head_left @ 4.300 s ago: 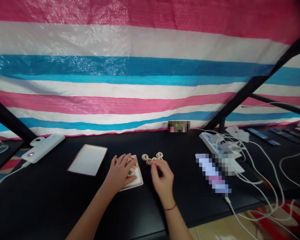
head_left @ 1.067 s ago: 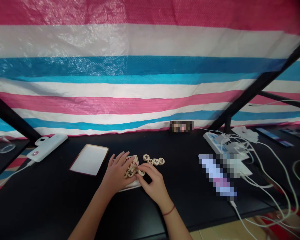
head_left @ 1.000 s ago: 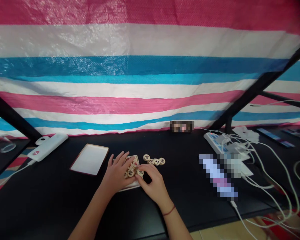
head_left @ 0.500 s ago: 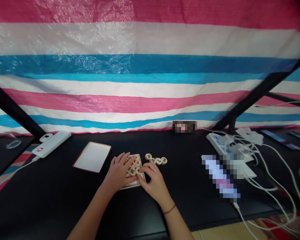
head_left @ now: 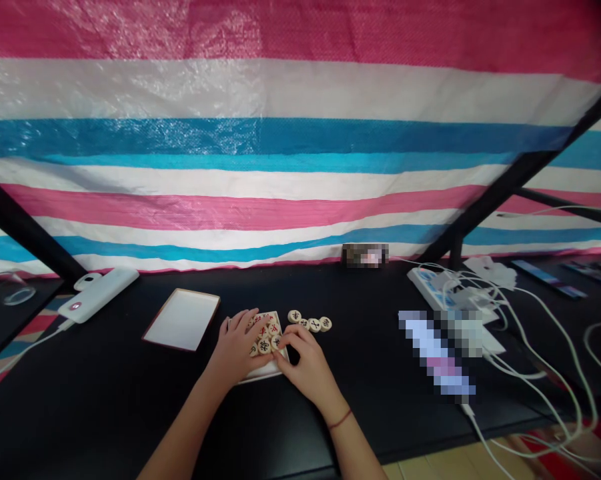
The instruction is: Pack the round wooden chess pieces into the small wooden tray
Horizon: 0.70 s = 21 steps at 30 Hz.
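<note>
Left hand lying spread open over game pieces on white tray; right hand curling, fingers touching 1 piece, grip unclear; 4 pieces sitting just beside.

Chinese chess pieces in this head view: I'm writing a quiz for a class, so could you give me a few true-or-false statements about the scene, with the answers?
1. The left hand lies over Chinese chess pieces on a white tray. True.
2. The loose pieces are stacked in a single tower. False: they lie flat in a short row on the black table.
3. The right hand has a red cord bracelet at its wrist. True.
4. The power strip sits left of both hands. False: the power strip is to the right of them.
</note>
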Tool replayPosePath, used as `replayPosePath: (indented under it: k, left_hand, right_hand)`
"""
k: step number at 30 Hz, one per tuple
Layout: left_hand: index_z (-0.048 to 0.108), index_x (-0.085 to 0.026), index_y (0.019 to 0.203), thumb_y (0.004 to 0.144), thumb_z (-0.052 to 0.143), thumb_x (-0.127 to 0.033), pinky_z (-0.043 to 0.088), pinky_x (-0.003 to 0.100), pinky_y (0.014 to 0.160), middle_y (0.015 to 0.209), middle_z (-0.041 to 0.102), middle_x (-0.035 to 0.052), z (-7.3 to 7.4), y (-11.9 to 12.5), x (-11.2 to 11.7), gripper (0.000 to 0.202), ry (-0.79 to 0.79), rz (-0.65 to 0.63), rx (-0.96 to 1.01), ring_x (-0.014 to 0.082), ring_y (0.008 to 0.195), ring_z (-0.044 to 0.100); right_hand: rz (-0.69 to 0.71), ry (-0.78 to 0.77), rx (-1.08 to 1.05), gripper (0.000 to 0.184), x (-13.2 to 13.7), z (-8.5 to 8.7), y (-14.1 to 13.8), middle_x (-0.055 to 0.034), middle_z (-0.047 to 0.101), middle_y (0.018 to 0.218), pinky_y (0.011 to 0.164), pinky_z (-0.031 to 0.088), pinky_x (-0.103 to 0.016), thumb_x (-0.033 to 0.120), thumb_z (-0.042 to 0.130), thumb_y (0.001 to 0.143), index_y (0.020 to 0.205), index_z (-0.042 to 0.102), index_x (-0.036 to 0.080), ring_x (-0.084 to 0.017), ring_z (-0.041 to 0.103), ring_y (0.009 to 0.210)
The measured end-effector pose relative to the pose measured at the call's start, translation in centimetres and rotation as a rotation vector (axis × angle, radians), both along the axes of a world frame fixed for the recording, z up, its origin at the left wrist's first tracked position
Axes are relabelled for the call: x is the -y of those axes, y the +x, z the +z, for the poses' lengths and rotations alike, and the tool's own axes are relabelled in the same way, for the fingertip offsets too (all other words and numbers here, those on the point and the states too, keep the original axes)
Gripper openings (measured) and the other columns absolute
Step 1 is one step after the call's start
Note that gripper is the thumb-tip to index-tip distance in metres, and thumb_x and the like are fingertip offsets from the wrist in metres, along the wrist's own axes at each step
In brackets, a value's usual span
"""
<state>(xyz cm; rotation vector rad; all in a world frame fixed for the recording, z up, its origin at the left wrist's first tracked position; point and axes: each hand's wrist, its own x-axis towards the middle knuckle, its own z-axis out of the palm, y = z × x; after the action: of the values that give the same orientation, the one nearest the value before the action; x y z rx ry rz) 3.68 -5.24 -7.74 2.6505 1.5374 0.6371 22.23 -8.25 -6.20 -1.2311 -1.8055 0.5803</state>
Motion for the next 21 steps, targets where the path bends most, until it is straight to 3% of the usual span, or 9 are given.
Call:
replayPosePath:
  k: [8, 14, 18, 21]
  left_hand:
    - [0.056, -0.025, 0.129, 0.076, 0.069, -0.043, 0.04, 0.047, 0.099, 0.133, 0.057, 0.0122, 0.0, 0.4, -0.8, 0.058, 0.035, -0.004, 0.035, 0.0318, 0.119, 0.052]
    - [0.055, -0.025, 0.13, 0.076, 0.067, -0.046, 0.038, 0.053, 0.101, 0.137, 0.054, 0.0124, 0.4, 0.9, -1.2, 0.06, -0.045, 0.046, 0.016, 0.0342, 0.123, 0.049]
    - [0.049, -0.028, 0.136, 0.072, 0.07, -0.045, 0.03, 0.06, 0.106, 0.144, 0.048, 0.0108, 0.6, 0.8, -1.1, 0.07, -0.085, 0.035, 0.036, 0.0363, 0.132, 0.04]
    - [0.048, -0.029, 0.136, 0.076, 0.066, -0.045, 0.025, 0.063, 0.108, 0.145, 0.046, 0.0103, 0.8, 0.3, -0.9, 0.065, -0.081, 0.039, 0.106, 0.0367, 0.135, 0.036]
  right_hand:
    - [-0.009, -0.008, 0.092, 0.014, -0.6, 0.1, 0.1, -0.0028, 0.057, 0.09, 0.081, 0.048, -0.029, 0.008, 0.058, 0.076, 0.08, 0.058, 0.022, -0.018, 0.057, 0.085]
    - [-0.099, 0.053, 0.164, 0.008, -1.6, 1.9, 0.6, -0.0049, 0.059, 0.095, 0.08, 0.047, -0.029, 0.018, 0.058, 0.082, 0.089, 0.061, 0.02, -0.019, 0.057, 0.087]
    - [-0.293, 0.027, 0.408, 0.018, -3.8, 3.2, 0.9, -0.0097, 0.06, 0.108, 0.086, 0.041, -0.036, 0.022, 0.057, 0.084, 0.101, 0.063, 0.019, -0.025, 0.054, 0.1]
    - [-0.268, -0.125, 0.582, 0.022, -5.1, 3.5, 1.0, -0.0093, 0.063, 0.111, 0.086, 0.039, -0.036, 0.024, 0.057, 0.084, 0.105, 0.064, 0.02, -0.026, 0.054, 0.104]
